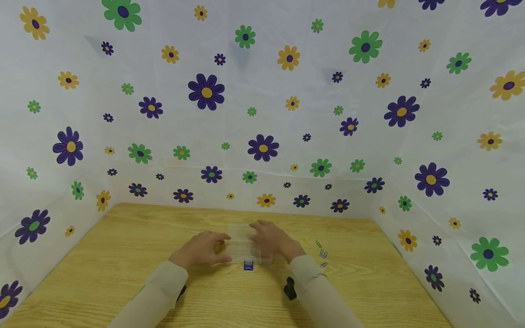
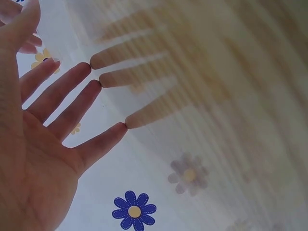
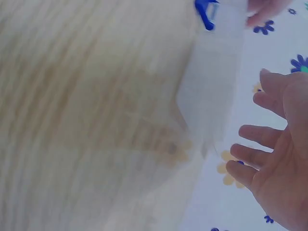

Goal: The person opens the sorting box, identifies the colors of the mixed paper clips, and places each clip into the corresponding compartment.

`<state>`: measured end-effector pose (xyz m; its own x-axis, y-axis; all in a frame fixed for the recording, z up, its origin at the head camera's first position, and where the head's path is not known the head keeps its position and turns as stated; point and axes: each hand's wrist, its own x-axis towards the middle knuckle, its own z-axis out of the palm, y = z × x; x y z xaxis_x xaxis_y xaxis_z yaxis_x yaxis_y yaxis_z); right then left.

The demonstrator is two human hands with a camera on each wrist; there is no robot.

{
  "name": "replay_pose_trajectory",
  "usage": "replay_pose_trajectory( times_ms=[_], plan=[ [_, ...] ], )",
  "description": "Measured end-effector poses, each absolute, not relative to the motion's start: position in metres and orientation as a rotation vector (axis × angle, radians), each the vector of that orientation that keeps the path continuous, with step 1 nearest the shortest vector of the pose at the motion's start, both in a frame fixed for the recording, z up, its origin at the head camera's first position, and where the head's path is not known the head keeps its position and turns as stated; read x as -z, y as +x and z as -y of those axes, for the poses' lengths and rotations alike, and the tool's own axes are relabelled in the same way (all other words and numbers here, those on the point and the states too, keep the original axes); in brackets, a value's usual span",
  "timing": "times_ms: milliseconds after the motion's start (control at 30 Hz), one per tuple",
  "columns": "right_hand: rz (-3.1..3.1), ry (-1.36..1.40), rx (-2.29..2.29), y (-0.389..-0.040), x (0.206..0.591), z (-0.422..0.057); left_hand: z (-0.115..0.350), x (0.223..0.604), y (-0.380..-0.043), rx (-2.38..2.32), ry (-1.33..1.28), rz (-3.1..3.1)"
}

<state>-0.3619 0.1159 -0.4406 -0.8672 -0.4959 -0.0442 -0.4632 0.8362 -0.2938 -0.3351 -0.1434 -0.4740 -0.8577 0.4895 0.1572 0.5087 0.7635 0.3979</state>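
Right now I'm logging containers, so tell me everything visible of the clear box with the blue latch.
The clear box looks like see-through plastic, straight-edged, with a blue latch on its near side. It sits on the wood-grain table between the left hand and right hand. Whether it is fully open, and whether either hand touches it, I cannot tell.

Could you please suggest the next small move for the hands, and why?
Perhaps reach the right hand toward the green paper clip: it lies loose on the table, while the clear box between that hand and the left hand seems open.
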Motion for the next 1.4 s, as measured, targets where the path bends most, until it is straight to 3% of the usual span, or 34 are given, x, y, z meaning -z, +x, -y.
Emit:
replay_pose_trajectory(
  times_ms=[633, 1400],
  plan=[
    [-2.811, -0.783, 0.569, -0.359, 0.409, -0.205, 0.144, 0.478, -0.338, 0.761, -0.799, 2.919],
    [-2.831, -0.824, 0.491, -0.346, 0.408, -0.250, 0.155, 0.475, -0.337, 0.775, -0.897, 2.907]
  ],
)
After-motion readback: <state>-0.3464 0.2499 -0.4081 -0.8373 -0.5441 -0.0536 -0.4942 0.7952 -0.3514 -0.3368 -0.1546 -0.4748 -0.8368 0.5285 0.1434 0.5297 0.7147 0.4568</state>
